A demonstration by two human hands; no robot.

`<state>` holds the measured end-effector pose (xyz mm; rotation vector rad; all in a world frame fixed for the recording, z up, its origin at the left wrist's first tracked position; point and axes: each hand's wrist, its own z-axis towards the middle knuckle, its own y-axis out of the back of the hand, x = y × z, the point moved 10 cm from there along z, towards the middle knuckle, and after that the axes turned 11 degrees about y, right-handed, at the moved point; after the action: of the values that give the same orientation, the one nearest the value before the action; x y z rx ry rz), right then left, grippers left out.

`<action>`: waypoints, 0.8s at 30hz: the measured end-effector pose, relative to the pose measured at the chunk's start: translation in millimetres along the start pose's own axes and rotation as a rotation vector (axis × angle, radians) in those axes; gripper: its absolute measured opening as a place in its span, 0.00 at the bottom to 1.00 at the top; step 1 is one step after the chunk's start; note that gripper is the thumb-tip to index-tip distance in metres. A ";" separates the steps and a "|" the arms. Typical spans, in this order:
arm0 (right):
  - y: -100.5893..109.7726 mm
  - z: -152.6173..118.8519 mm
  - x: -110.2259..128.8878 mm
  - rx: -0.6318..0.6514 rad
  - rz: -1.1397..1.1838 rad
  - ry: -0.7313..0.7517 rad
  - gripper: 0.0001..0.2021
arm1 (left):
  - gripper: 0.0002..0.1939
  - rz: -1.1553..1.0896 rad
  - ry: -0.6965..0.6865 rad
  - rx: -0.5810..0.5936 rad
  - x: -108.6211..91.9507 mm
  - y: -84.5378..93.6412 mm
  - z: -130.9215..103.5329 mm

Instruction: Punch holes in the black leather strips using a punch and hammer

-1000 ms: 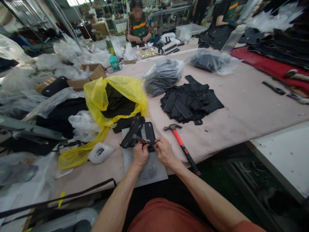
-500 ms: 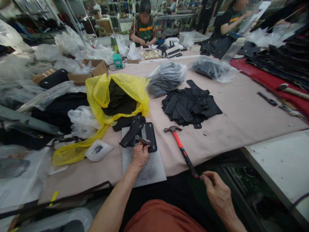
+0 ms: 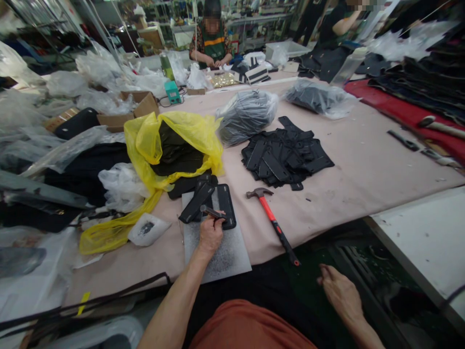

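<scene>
My left hand (image 3: 211, 233) is closed on a small metal tool (image 3: 212, 212), held over black pieces (image 3: 227, 206) on a pale speckled board (image 3: 232, 254). Past the table's front edge, my right hand (image 3: 339, 291) hangs in the air with its fingers apart, holding nothing. The claw hammer (image 3: 271, 215) with a red and black handle lies between my hands, its head on the cloth and its handle end over the edge. A heap of black pieces (image 3: 286, 155) rests behind the hammer.
A yellow bag (image 3: 143, 140) with dark pieces stands at the left, next to clear bags (image 3: 121, 186). Plastic-wrapped bundles (image 3: 249, 114) lie at the back. A white surface (image 3: 432, 232) is at the right. Across the table sits a person (image 3: 213, 43).
My right hand has moved right and down, away from the hammer's handle end, and its fingers have loosened. My left hand stays at the tool. The view has shifted slightly.
</scene>
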<state>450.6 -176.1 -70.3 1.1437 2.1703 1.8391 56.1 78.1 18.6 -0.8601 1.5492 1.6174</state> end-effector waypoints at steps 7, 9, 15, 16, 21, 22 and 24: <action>49.7 5.8 29.6 -0.235 -0.016 -0.064 0.17 | 0.10 0.012 0.011 0.003 0.6 -0.6 0.5; 76.5 6.3 75.2 -0.444 0.077 0.101 0.16 | 0.10 0.011 0.018 0.007 1.4 -1.1 0.8; 46.8 20.5 270.5 -0.326 0.348 0.647 0.17 | 0.10 -0.057 0.052 0.027 1.7 1.8 1.8; 33.3 21.6 298.8 -0.290 0.322 0.706 0.20 | 0.10 -0.069 0.059 0.025 2.2 3.6 2.0; -33.3 35.5 361.4 -0.082 0.215 0.698 0.24 | 0.11 -0.083 0.127 -0.120 14.0 23.9 1.5; -38.7 38.8 360.7 -0.077 0.208 0.669 0.23 | 0.11 -0.091 0.144 -0.152 17.6 27.2 0.8; -43.2 46.2 351.5 -0.082 0.224 0.598 0.20 | 0.12 -0.110 0.168 -0.192 23.8 30.9 -0.7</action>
<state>200.0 62.9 17.2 0.9345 2.2730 2.6191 17.4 78.3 14.0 -1.1916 1.4459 1.6678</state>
